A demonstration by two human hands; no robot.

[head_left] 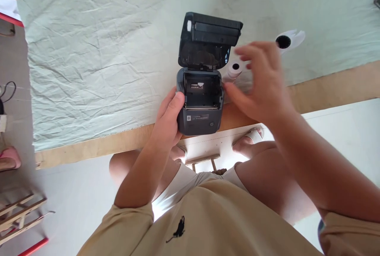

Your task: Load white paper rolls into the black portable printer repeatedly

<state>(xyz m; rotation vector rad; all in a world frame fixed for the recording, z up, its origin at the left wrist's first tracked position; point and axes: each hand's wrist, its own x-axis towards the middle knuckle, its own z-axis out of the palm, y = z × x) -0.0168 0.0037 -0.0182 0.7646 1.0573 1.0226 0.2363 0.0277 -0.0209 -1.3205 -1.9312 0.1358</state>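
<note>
printer (202,101), lid raised, is held over the table's edge (335,83), left hand (168,119) clamped on its side, presumably to steady the open bay; right hand (265,83), blurred, fingers apart, hovers near a small roll (233,73), thumb contact unclear, bay lettering illegible.

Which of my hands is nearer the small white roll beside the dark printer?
Right. Your right hand is close beside the small white roll; your left hand grips the dark printer's opposite side.
</note>
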